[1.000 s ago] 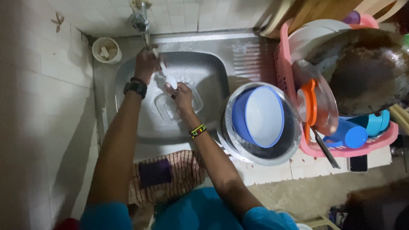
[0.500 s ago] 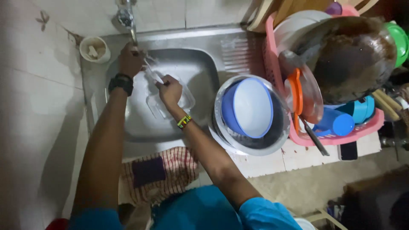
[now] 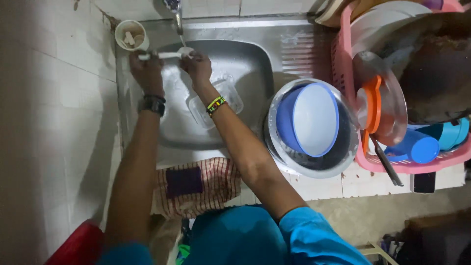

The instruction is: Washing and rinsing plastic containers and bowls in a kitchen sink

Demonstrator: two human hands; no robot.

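both hands grip a white plastic spoon (image 3: 164,55) under the tap (image 3: 175,11): left hand (image 3: 145,68) on handle, right hand (image 3: 197,66) at bowl end. clear sq. plastic tub (image 3: 216,100) lies in steel sink (image 3: 250,73) below.

Both arms extended, left hand (image 3: 145,68) and right hand (image 3: 197,66) closed.

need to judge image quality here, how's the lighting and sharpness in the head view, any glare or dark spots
Head view: the sink is brightly lit, with glare on its wet steel; the right edge around the dark pan and the lower corners fall into shadow; the left hand and right hand on the white spoon look slightly soft; the wide lens bows the edges.
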